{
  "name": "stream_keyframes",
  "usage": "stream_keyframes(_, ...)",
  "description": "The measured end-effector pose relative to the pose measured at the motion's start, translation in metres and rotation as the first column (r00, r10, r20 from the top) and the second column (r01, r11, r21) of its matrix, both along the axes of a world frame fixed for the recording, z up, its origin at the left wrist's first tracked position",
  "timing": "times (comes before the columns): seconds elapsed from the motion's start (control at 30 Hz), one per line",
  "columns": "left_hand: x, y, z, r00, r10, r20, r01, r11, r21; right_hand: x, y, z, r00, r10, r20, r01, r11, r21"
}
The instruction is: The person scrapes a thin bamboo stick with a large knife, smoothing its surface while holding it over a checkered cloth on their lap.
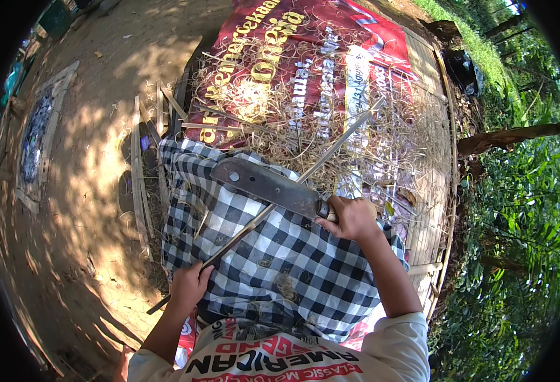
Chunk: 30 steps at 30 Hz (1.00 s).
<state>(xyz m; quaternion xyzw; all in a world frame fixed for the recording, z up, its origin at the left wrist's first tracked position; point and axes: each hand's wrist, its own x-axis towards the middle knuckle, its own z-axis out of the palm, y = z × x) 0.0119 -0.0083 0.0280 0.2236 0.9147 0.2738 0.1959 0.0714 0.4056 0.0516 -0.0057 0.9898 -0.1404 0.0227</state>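
Observation:
My right hand (351, 219) is closed round the handle of a broad, dark-bladed machete (264, 186), whose blade points to the left. Under the blade runs a long, thin bamboo strip (246, 228), slanting from lower left to upper right; the blade covers part of it. My left hand (191, 284) grips this strip near its lower end. Beneath both hands, a black-and-white checked cloth (254, 280) lies over my lap, with a few curled shavings on it.
A red printed banner (254, 57) covered with curly shavings (280, 102) lies ahead on a slatted bamboo platform (437, 191). More bamboo strips (140, 184) lean at the left, beside bare earth (95, 210). Green plants (515, 242) and a branch (515, 137) border the right side.

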Motion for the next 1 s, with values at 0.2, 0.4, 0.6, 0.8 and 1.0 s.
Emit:
stream_keyframes(0.2,0.003,-0.007,-0.002,0.999,0.001,-0.038,-0.002,1.0,-0.01,-0.009,0.057,0.002,0.938,-0.326,0.115,0.31,0.941,0.138)
stream_keyframes(0.4,-0.011,-0.002,0.004,0.999,-0.051,-0.009,0.051,0.998,-0.026,0.012,0.145,0.016,0.795,-0.601,0.086,0.596,0.799,0.079)
stream_keyframes(0.6,-0.007,-0.002,0.004,0.999,-0.035,-0.006,0.035,0.999,-0.023,0.002,0.119,0.011,0.809,-0.581,0.093,0.585,0.811,-0.019)
stream_keyframes(0.8,-0.005,-0.007,0.002,1.0,-0.014,0.019,0.014,0.999,-0.04,-0.005,0.049,0.018,0.946,-0.26,0.194,0.228,0.958,0.173)
stream_keyframes(1.0,-0.007,-0.001,0.012,0.999,-0.03,0.036,0.031,0.999,-0.043,0.016,0.143,0.022,0.822,-0.568,-0.036,0.563,0.804,0.192)
